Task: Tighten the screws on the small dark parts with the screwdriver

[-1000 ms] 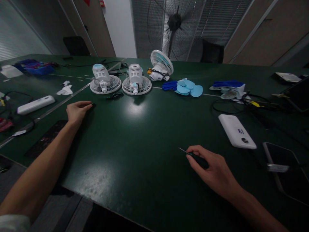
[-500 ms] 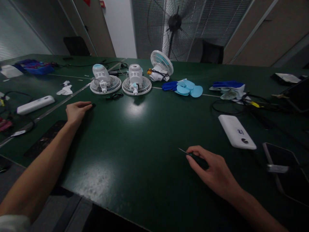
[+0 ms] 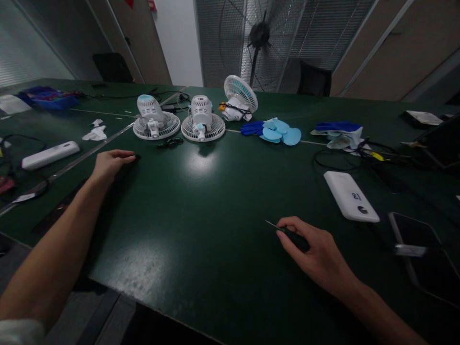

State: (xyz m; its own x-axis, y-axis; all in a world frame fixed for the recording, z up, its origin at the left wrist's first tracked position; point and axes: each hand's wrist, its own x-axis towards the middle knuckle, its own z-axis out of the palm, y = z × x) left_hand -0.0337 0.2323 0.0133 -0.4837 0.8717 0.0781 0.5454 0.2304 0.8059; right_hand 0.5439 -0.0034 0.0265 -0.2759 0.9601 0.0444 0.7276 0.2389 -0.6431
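My right hand (image 3: 316, 249) is closed around the dark handle of a screwdriver (image 3: 295, 238), whose thin shaft points left just over the green table. My left hand (image 3: 109, 165) reaches out at the left, fingers pinched at a small black piece (image 3: 137, 157) on or just above the table; its kind is too small to make out. Beyond that hand, two small white fans lie grille down: a left fan (image 3: 150, 115) and a middle fan (image 3: 201, 117). A third fan (image 3: 240, 96) leans with its grille tilted up. Light-blue fan blades (image 3: 282, 132) rest beside blue gloves (image 3: 252, 128).
White power banks lie at the right (image 3: 350, 195) and left (image 3: 51, 155). Near the right edge is a phone (image 3: 419, 235). Cables (image 3: 323, 160) and a blue-and-white glove (image 3: 339, 132) sit at the right back. A dark flat object (image 3: 59, 208) is partly under my left forearm.
The view has shifted very slightly. My left hand has moved a little to the left, its fingertips still at the small black piece. My right hand keeps the screwdriver in place.
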